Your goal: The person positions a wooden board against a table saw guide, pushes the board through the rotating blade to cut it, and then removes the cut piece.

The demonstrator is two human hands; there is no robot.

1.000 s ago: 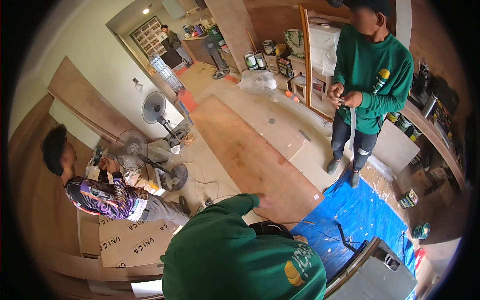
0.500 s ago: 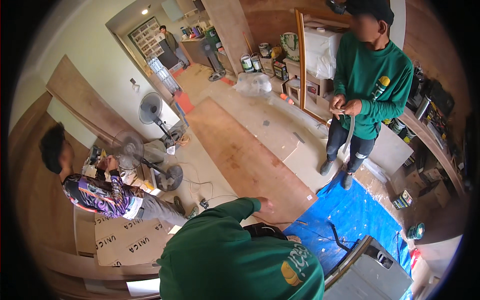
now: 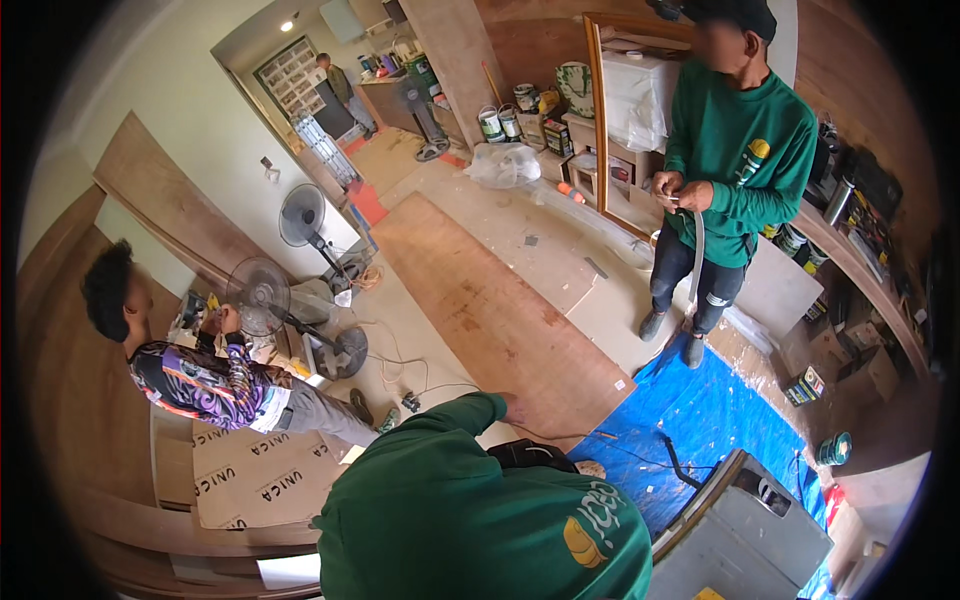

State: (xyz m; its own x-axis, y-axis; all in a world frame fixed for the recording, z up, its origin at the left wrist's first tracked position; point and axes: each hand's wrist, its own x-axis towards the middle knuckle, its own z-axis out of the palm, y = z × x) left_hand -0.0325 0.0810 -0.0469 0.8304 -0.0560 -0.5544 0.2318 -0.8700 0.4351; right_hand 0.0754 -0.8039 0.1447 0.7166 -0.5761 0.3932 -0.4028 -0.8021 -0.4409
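My left arm, in a green sleeve, reaches forward over the near end of a long brown wood panel (image 3: 500,330) on the floor. My left hand (image 3: 513,408) is small and partly covered by the cuff, beside the panel's near left edge. Its fingers do not show clearly, nor whether it holds anything. A thin dark cord (image 3: 550,436) runs close by it toward the blue sheet. My right hand is out of the picture. The front of my green shirt (image 3: 480,530) fills the lower middle, hiding part of the floor.
A person in green (image 3: 745,170) stands at right, holding a pale strip (image 3: 697,250). Another person (image 3: 205,375) stands at left by a standing fan (image 3: 262,300). A blue sheet (image 3: 690,420) and grey machine (image 3: 740,540) lie near right. Cables (image 3: 400,365) cross the floor.
My left hand has drawn back slightly to the left, and more of it is behind the cuff. The person at left has turned the head and raised the hands a little.
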